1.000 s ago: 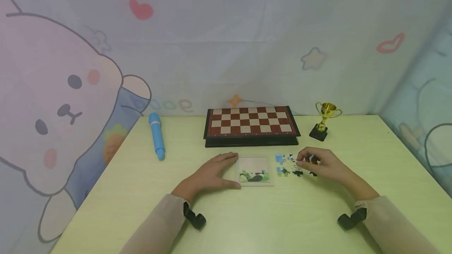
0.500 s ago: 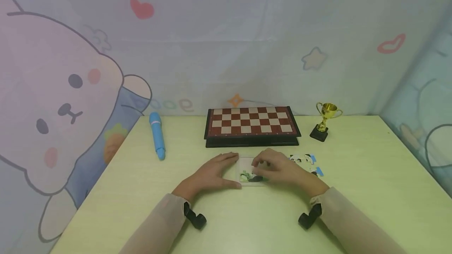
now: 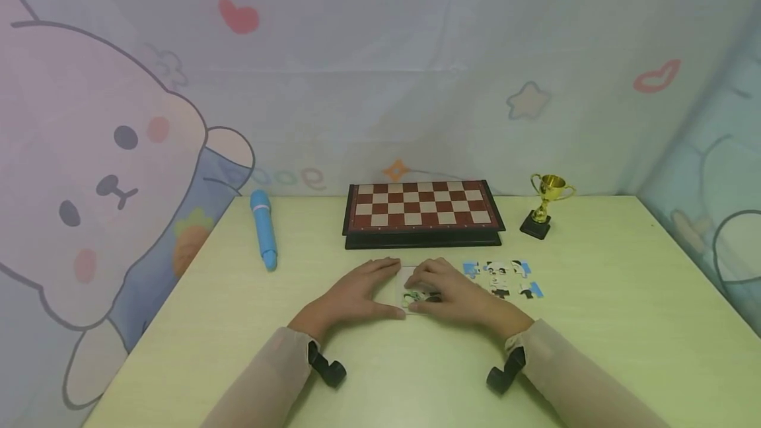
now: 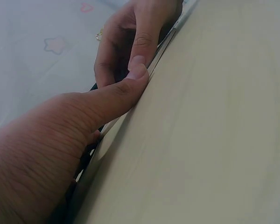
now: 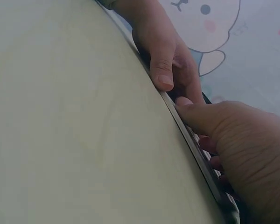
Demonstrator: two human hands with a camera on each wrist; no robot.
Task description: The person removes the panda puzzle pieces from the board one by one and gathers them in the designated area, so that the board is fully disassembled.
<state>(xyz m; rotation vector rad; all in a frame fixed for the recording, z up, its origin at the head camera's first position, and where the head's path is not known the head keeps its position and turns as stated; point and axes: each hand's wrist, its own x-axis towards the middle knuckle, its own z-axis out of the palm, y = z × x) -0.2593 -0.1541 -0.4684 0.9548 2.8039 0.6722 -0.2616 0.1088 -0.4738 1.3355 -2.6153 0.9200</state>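
Note:
A small pale puzzle frame (image 3: 400, 296) lies on the table with part of a black, white and green picture along its bottom row. At its left side rests my left hand (image 3: 355, 292), fingers reaching the far corner and thumb the near corner. My right hand (image 3: 454, 296) is over the frame's right part, index finger bent down inside it and thumb low by the near edge. Whether it pinches a piece I cannot tell. To the right lie loose jigsaw pieces (image 3: 498, 269) with panda parts. The left wrist view shows the left thumb (image 4: 123, 91) close to the right hand's thumb.
Behind the frame stands a folded chessboard box (image 3: 423, 213). A gold trophy cup (image 3: 547, 193) on a black base is at the back right. On the left lies a blue toy microphone (image 3: 264, 230). A printed cloth (image 3: 380, 71) hangs behind the table.
My right hand has moved left from the loose pieces onto the frame, then slightly further left, its thumb and index finger lowering there. My left hand has stayed at the frame's left side.

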